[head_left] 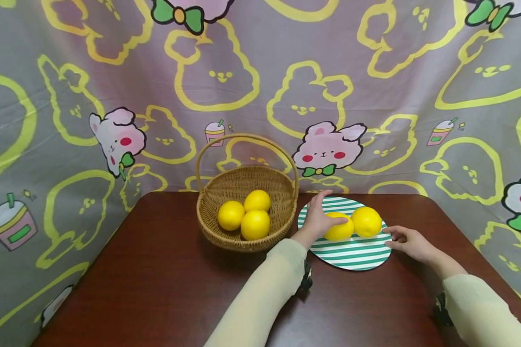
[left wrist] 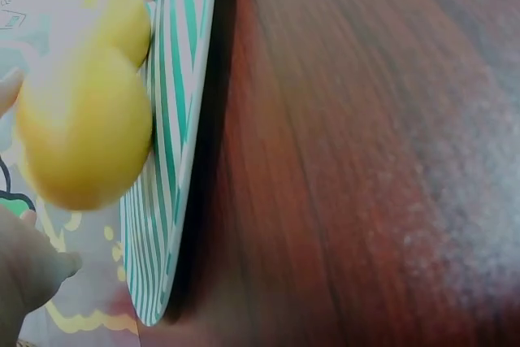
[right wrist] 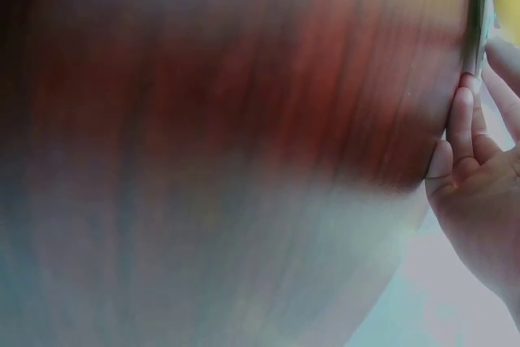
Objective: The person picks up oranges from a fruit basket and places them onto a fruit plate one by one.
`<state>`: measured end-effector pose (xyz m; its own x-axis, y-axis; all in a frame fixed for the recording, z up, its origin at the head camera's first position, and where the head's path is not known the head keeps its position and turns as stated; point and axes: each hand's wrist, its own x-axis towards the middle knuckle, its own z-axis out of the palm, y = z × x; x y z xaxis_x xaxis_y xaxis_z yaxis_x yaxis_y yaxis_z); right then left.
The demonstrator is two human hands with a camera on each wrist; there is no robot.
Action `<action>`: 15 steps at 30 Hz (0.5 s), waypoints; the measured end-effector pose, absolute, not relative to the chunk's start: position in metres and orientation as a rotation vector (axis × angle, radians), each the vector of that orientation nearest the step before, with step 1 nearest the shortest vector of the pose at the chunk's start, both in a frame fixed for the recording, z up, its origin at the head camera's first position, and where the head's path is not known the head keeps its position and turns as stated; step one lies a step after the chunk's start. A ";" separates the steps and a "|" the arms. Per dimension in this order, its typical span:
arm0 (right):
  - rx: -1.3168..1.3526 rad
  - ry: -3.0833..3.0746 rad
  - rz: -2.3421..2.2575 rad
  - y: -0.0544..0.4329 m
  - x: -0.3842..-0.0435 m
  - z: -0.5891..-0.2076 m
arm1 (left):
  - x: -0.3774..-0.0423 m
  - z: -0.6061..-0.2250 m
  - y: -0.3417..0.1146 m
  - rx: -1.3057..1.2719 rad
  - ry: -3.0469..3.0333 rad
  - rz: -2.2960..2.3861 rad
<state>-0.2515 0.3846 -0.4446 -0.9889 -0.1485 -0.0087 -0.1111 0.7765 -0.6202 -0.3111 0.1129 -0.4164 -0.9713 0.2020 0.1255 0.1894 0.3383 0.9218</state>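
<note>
A round plate [head_left: 351, 260] with green and white stripes bears two yellow lemons, a left one [head_left: 339, 232] and a right one [head_left: 367, 221]. My left hand [head_left: 317, 220] is spread at the left lemon, thumb stretched across over it and fingers beyond its left side. In the left wrist view this lemon [left wrist: 85, 132] shows gaps to the thumb and fingers and partly covers the other. My right hand [head_left: 410, 242] holds the plate's right edge, finger and thumb at the rim; in the right wrist view its curled fingers [right wrist: 461, 123] meet the rim low down.
Left of the plate stands a wicker basket [head_left: 243, 245] with a tall arched handle and three yellow fruits [head_left: 255, 225] inside. Both stand toward the back of a dark red-brown wooden table [head_left: 165, 289]. A cartoon-print cloth [head_left: 260, 43] hangs behind and along both sides.
</note>
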 end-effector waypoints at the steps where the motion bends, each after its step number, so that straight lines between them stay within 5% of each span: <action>1: -0.205 2.904 -1.010 0.385 -0.252 -0.444 | -0.311 -0.416 0.113 0.378 2.556 1.750; 15: -0.148 2.896 -0.993 0.383 -0.251 -0.444 | -0.305 -0.426 0.102 0.481 2.357 1.628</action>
<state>-0.2508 0.3830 -0.4437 -0.9924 -0.1162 -0.0409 -0.0666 0.7855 -0.6153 -0.3049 0.1025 -0.4261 -0.9180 0.3965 -0.0074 0.1334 0.3263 0.9358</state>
